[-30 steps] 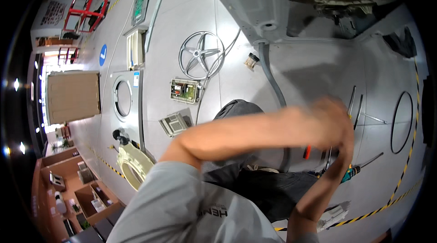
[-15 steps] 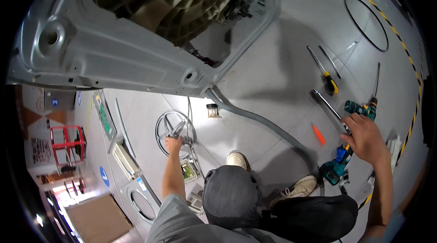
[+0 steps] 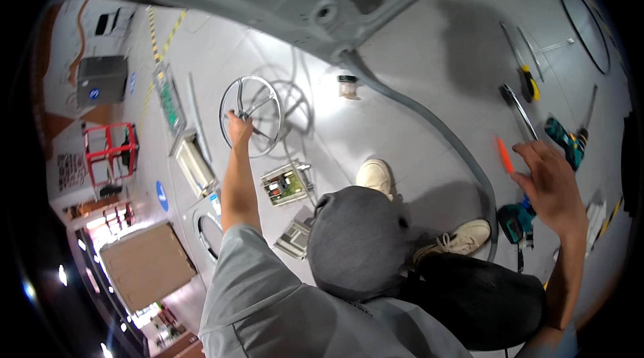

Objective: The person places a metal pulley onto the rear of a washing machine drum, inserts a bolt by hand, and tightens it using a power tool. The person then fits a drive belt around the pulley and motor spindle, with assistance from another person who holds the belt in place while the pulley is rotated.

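Observation:
My left hand point(image 3: 239, 129) is closed on the spokes, near the hub, of a silver spoked pulley wheel point(image 3: 277, 98). The wheel is tilted, and its shadow falls on the floor beside it. Over the tools on the right, my right hand point(image 3: 551, 187) has its fingers apart and holds nothing. Just beyond its fingertips lies a chrome ratchet wrench point(image 3: 520, 111). Left of the fingers is an orange pointed tool point(image 3: 504, 155). A teal cordless drill point(image 3: 565, 143) with a long bit lies to the right, and a second teal power tool point(image 3: 515, 222) lies below the hand.
A grey metal washing-machine cabinet point(image 3: 268, 19) spans the top; a grey hose point(image 3: 439, 123) runs from it to my shoe. A yellow-black screwdriver point(image 3: 530, 83) and black belt ring point(image 3: 582, 29) lie at far right. Left are a circuit board point(image 3: 284, 184), a small jar point(image 3: 347, 86) and panels.
My view has shifted, so the cabinet sits higher. The pulley wheel in my left hand is raised and more tilted. My right hand has come away from the ratchet wrench, fingers spreading.

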`<state>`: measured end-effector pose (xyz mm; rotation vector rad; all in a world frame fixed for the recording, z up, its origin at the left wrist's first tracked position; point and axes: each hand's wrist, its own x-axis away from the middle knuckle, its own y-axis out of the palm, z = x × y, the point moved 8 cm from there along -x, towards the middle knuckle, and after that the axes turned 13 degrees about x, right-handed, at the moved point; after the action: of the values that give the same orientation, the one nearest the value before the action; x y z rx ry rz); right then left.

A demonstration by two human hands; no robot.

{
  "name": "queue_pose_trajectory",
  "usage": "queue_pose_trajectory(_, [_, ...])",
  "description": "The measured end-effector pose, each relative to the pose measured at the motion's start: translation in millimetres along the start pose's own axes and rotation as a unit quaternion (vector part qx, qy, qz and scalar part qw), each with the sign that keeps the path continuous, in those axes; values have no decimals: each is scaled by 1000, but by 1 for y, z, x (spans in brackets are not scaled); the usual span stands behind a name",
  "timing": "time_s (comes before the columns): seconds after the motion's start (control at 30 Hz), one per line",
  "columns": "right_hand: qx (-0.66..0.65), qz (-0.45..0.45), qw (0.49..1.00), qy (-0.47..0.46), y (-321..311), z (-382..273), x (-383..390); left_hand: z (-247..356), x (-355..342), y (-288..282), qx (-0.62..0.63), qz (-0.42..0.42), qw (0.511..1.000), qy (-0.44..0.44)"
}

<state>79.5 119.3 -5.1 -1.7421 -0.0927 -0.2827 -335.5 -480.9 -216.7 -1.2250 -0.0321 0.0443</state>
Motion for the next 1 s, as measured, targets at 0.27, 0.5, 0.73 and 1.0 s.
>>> queue_pose_trajectory(0.27, [-122,-30,982,-138,-13,-66,-15,44,27,-179,196,53,979,-6])
queue_pose_trajectory(0.5, [-149,-33,971,-184,-22,-84,-17,171,129,-168,520,-316,794,2])
queue_pose_trajectory(0.73, [-185,-43,962,-195,-20,-82,-11,287,174,-121,514,-554,655,16])
queue_pose_trajectory(1.0, [-179,27,962,-204,-31,-68,-6,425,185,-86,510,-712,478,73])
